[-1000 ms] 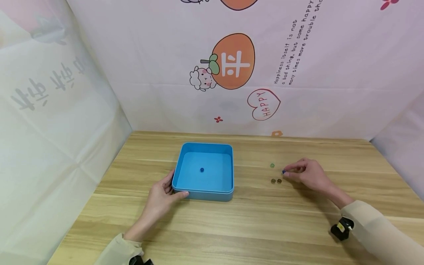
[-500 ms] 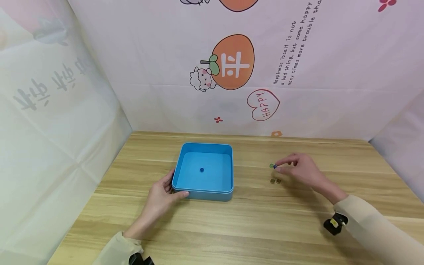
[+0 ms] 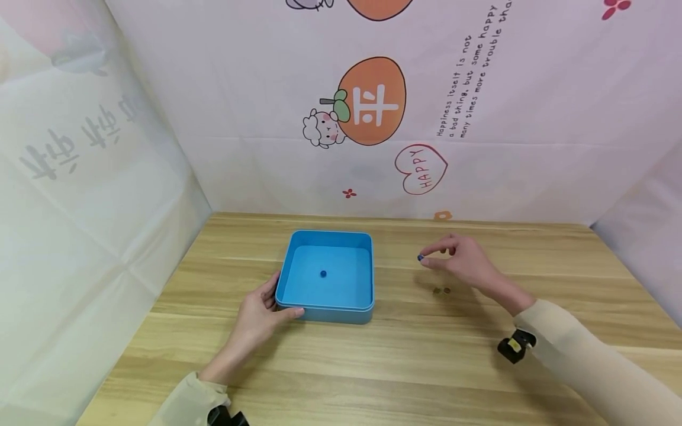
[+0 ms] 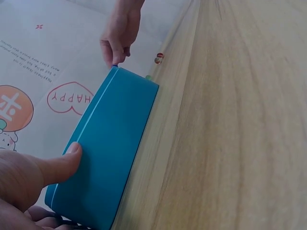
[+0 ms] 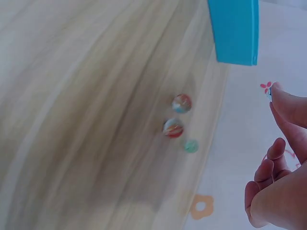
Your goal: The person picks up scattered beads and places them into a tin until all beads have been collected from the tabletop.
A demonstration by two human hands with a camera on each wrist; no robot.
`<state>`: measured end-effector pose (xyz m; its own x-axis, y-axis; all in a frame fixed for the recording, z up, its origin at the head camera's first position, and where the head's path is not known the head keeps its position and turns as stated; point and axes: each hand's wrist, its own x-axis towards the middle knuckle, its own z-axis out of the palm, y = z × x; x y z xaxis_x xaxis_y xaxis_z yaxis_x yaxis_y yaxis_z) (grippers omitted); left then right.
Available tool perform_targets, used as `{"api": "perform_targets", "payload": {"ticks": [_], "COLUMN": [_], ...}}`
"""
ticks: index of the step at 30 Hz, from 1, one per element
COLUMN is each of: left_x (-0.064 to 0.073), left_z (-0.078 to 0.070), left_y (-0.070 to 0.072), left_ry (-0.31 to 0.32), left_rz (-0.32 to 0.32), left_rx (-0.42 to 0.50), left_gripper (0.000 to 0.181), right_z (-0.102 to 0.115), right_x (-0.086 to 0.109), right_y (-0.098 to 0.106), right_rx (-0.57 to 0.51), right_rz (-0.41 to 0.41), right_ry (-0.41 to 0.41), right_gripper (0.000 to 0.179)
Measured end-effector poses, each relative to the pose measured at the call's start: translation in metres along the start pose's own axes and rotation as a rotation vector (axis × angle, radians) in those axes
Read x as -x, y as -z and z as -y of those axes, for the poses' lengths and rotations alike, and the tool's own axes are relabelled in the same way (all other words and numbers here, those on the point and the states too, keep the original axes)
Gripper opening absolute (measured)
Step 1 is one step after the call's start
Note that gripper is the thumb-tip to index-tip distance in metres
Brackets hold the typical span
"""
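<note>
My left hand (image 3: 256, 319) grips the near left corner of a square blue box (image 3: 327, 313), its thumb on the front wall and its fingers round the left side. A dark blue marble (image 3: 323, 274) lies on the box floor. To the right of the box, my right hand (image 3: 462, 260) pinches another blue marble (image 3: 420, 257) between thumb and fingertips, above the table. Under that hand two swirled glass marbles (image 5: 182, 103) and a green marble (image 5: 191, 146) lie on the wood. The green one is hidden in the head view.
The wooden table (image 3: 341, 378) ends at the back against a printed white cloth (image 3: 256, 148). More cloth hangs at the left side (image 3: 96, 225) and the right. A small black device (image 3: 514, 346) is worn at the right wrist.
My right hand has lifted the blue marble and carried it left, past the green marble, towards the box. My left hand and the box stay where they were.
</note>
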<state>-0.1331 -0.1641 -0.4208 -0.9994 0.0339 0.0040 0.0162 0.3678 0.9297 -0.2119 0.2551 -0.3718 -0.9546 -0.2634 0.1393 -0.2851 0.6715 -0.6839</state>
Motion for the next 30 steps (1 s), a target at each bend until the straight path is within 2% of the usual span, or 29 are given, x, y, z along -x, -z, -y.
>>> {"api": "perform_targets", "payload": {"ticks": [17, 30], "left_x": [0.0, -0.001], "left_z": [0.001, 0.001], "left_y": [-0.002, -0.001], "left_ry": [-0.021, 0.003], "left_rz": [-0.006, -0.006], "left_rx": [0.003, 0.002], "left_gripper": [0.095, 0.097], "right_z": [0.038, 0.07], "right_x": [-0.031, -0.049], "right_y": [-0.022, -0.038], "right_rx": [-0.087, -0.155], "right_rz": [0.012, 0.048], "right_ry": [0.088, 0.076], "right_gripper": [0.012, 0.014]}}
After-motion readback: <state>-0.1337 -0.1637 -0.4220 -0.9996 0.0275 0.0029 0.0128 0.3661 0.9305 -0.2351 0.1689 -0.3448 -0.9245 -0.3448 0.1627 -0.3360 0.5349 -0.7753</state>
